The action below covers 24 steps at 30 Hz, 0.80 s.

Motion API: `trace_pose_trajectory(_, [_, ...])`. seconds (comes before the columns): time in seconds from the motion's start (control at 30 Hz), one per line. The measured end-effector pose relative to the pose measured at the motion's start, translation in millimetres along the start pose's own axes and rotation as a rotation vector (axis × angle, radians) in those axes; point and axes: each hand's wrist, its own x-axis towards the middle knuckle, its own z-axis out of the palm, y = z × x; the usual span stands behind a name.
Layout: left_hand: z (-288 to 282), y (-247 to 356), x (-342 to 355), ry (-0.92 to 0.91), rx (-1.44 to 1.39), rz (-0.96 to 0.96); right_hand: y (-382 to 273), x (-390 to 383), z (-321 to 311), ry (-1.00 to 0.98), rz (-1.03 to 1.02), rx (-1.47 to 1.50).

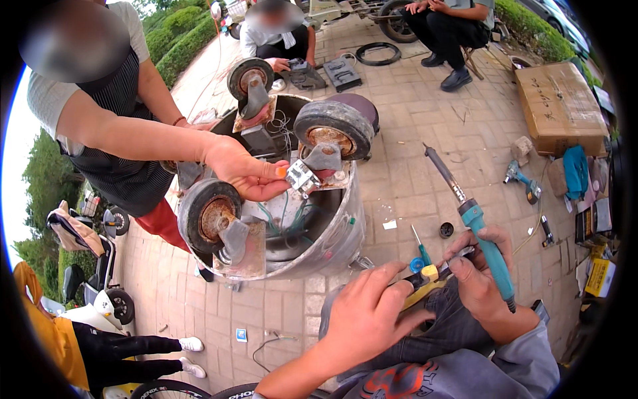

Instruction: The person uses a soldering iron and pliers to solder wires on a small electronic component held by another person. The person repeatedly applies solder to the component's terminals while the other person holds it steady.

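Note:
In my right hand point(482, 269) rests a soldering iron point(488, 249) with a teal handle, its tip point(426, 147) pointing up and away to the left. The thumb and fingers of that hand also pinch a small dark piece whose kind I cannot make out. Over my lap, my left hand point(372, 306) has its fingers curled on a yellow-and-black object point(425, 276), partly hidden by them. A blue round cap point(416, 265) and a screwdriver with a teal handle point(423, 253) lie just beyond.
Ahead on the left stands an upturned metal drum point(345, 233) with caster wheels point(211, 216). A co-worker's hand point(249, 166) holds a small metal part point(302, 178) over it. A cardboard box point(558, 106) and cordless drill point(525, 181) lie right. Other people sit or crouch farther off.

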Motion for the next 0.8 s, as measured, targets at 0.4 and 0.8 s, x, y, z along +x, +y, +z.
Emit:
trace_pose_trajectory(0.4, [-25.9, -1.1, -13.1, -0.118, 0.443, 0.009, -11.2, 5.4, 19.5, 0.121, 0.138, 0.246])
trace_pose_trajectory(0.8, [-140.8, -3.1, 30.6, -0.332, 1.312, -0.04, 29.5, 14.5, -17.1, 0.073, 0.007, 0.026])
